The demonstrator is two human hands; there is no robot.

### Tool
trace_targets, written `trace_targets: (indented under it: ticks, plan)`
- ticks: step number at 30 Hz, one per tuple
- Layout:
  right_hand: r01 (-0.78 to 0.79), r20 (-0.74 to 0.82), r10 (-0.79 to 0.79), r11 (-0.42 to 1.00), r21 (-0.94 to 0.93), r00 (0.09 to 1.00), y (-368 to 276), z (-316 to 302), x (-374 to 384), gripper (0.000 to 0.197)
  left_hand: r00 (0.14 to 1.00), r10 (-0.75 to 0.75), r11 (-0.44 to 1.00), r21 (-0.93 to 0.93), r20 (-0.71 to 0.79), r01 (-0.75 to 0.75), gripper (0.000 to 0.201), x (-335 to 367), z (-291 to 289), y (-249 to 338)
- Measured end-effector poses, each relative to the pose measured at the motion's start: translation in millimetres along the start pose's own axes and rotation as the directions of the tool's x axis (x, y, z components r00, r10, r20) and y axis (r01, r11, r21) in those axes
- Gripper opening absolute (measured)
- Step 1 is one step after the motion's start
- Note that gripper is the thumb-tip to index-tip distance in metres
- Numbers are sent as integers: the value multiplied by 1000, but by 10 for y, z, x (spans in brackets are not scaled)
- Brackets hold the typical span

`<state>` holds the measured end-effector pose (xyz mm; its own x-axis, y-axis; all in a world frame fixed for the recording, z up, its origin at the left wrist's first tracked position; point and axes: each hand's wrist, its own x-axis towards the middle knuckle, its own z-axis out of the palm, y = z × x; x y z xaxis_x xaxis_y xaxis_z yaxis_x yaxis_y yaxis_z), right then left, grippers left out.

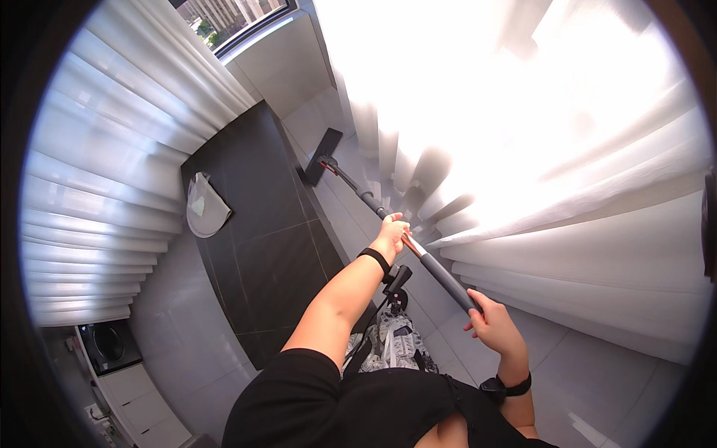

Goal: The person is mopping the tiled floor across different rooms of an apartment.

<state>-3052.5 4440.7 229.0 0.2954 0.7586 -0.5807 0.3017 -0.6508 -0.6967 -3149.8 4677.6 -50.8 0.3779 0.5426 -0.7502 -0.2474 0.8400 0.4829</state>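
A flat mop runs slantwise away from me, grey at its grip end and darker farther down. Around the middle of the handle my left hand is closed. My right hand grips the handle's near end, its fingers wrapped over the grey part. The dark rectangular mop head lies on the grey tiled floor, between the table and the curtain. Black bands circle both wrists.
To the left stands a long dark table with a whitish, rounded fabric thing at its edge. White curtains hang at right, and another curtain at left. A front-loading washer and white drawers stand lower left.
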Motion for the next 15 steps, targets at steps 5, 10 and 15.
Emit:
trace_targets:
  ticks: [5,10,15]
  plan:
    - [146,-68,-167,957,-251,984,446,699,889,45,999,4,1000,-18,-34,-4,46,112,-221,96]
    - [211,-79,-210,977,13,975,597,974,1436,45,993,118,992,-45,3,-118,43,256,-352,345]
    - [312,-99,-308,949,38,946,702,1339,2066,44,973,229,973,-17,23,-228,56,445,-553,513]
